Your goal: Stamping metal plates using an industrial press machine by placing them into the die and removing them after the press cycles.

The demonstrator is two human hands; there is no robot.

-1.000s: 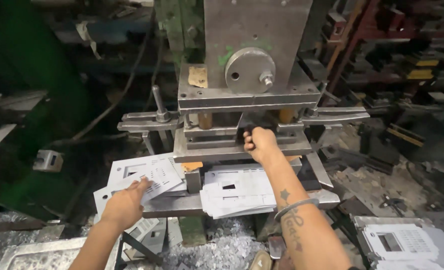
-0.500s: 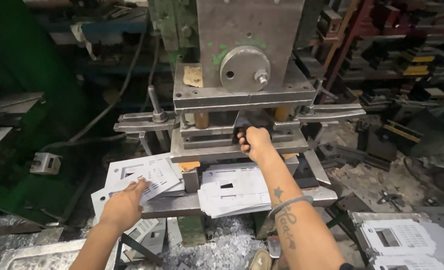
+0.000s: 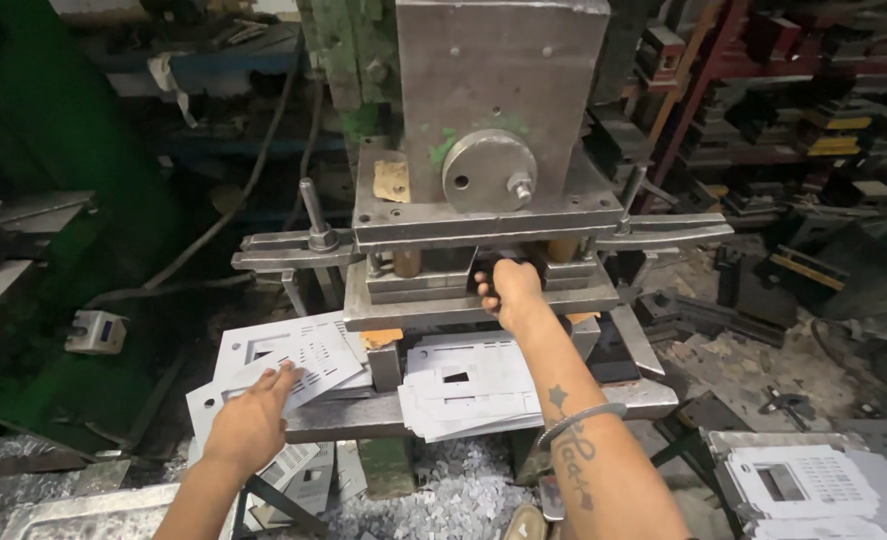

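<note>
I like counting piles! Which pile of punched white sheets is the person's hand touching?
The left pile, beside the press: the left hand rests its fingers on its top sheet. The middle pile and the far-right pile go untouched.

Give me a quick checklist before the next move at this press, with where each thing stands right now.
1. Right hand out of the die gap: not ok, it reaches in between the upper and lower plates of the press.
2. What the right hand's grip holds: cannot tell, fingers hidden in the gap.
3. Left hand on the next blank: ok, fingertips rest on the top perforated sheet at left.
4. Left hand away from the die: ok.
5. Middle sheet stack lying on the front ledge: ok.
6. Floor around the press: not ok, metal scrap lies below.
</note>
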